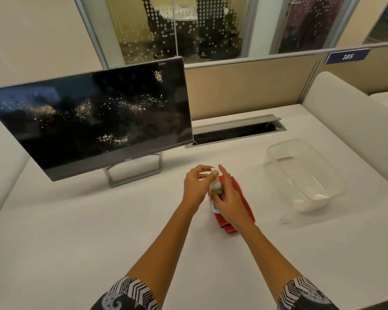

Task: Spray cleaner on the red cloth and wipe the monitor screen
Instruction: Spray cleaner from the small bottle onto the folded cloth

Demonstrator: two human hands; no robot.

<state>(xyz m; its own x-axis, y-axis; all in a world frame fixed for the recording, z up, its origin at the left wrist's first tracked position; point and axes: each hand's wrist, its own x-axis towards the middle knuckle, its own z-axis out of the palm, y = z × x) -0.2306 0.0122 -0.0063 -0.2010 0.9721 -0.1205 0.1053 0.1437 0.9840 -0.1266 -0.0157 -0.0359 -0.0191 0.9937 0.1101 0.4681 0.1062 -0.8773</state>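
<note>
A folded red cloth (244, 199) lies on the white desk, mostly under my hands. Over it I hold a small white spray bottle (216, 186) with a green label. My right hand (230, 198) wraps the bottle's body from the right. My left hand (196, 183) has its fingers at the bottle's white top. The dark monitor (92, 121) stands to the left, its screen dotted with bright specks and smears.
A clear plastic tub (300, 173) sits on the desk to the right, with a small clear cap (285, 219) near its front corner. An open cable slot (235, 130) lies behind the cloth. Beige partitions border the desk at the back and right.
</note>
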